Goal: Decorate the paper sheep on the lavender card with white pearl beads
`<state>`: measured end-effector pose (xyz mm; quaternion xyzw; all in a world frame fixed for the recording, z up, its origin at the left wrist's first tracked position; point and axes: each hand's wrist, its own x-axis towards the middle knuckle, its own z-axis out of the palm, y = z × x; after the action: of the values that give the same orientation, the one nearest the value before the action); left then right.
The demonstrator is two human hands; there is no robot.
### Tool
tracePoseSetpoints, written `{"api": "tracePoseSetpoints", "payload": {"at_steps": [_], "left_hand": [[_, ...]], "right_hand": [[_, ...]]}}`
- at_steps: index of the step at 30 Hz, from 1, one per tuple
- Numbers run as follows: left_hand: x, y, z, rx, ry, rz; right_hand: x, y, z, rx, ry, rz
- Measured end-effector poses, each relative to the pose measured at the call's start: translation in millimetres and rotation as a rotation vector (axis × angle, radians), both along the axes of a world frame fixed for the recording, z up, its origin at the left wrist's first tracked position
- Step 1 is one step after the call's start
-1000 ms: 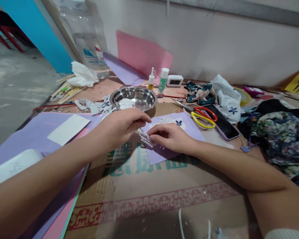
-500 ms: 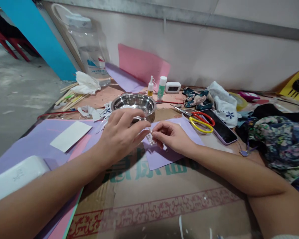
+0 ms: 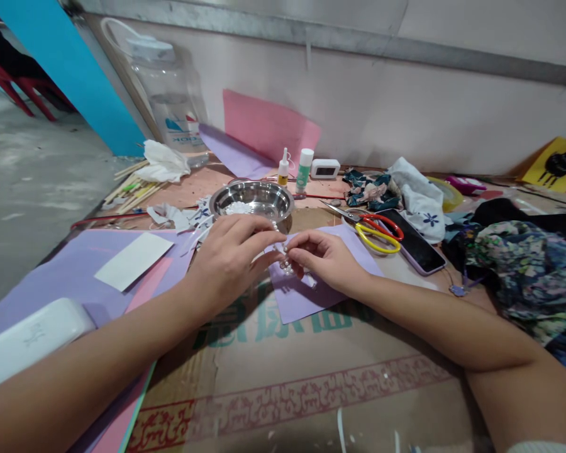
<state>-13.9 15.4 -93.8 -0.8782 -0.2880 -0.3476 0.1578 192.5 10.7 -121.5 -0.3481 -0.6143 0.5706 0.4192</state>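
My left hand and my right hand meet over a small purple paper sheet on the cardboard. Both pinch a strip of white pearl beads held between their fingertips, just above the sheet. A steel bowl with more white beads in it stands right behind my left hand.
Red and yellow scissors and a phone lie to the right, with piled cloth beyond. Glue bottles, a small white clock, a big clear jar and pink paper stand at the wall. Purple sheets and a white case lie left.
The bead strip lay on the purple sheet a second ago; both hands have lifted it and pinch it between them. The view has tilted up slightly.
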Motion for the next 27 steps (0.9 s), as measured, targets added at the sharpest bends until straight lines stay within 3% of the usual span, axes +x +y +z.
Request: {"api": "tracePoseSetpoints", "payload": {"at_steps": [15,22,27], "left_hand": [[1,-3,-3.4,0.029,0.063,-0.06],[1,-2,-10.7,-0.049,0.123,-0.063],[-1,2,-13.9,-0.2,0.35,-0.034]], "right_hand": [[0,-4,1.1,-0.007,-0.028,0.031],[0,-2,1.9,-0.099,-0.225,0.046],[2,-2,10.1,-0.002,-0.428,0.113]]}}
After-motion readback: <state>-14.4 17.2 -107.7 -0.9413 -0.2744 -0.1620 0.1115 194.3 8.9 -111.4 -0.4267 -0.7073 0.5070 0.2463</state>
